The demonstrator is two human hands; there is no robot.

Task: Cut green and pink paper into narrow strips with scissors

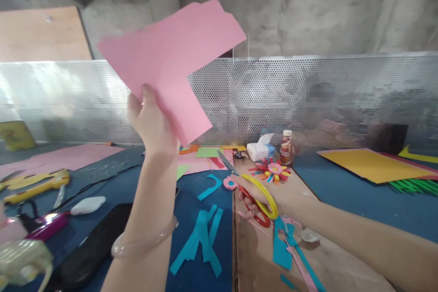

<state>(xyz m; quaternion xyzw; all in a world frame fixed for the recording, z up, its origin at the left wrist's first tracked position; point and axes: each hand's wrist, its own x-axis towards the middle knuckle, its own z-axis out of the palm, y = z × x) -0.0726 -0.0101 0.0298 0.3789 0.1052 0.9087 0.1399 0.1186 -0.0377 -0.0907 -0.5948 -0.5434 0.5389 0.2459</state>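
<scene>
Circled by a translucent bangle (147, 239), our left forearm (155, 191) rises closest to the lens, our left hand (148, 116) holding a pink paper sheet (160, 57) above the desk (352, 194), before a perforated metal screen (273, 96). Its fingers pinch the sheet near the lower-left edge; our right hand (255, 191), lower, has its fingers closed around the scissors (269, 198), by the red and yellow handles, apart from the paper. We judge the sheet very light, stiff enough to stand from one hold, yet easily creased. The inner corner of its notch looks likeliest to tear; the broad left part seems the sounder hold, under flat, gentle pressure. Blue strips (201, 232) lie below.
</scene>
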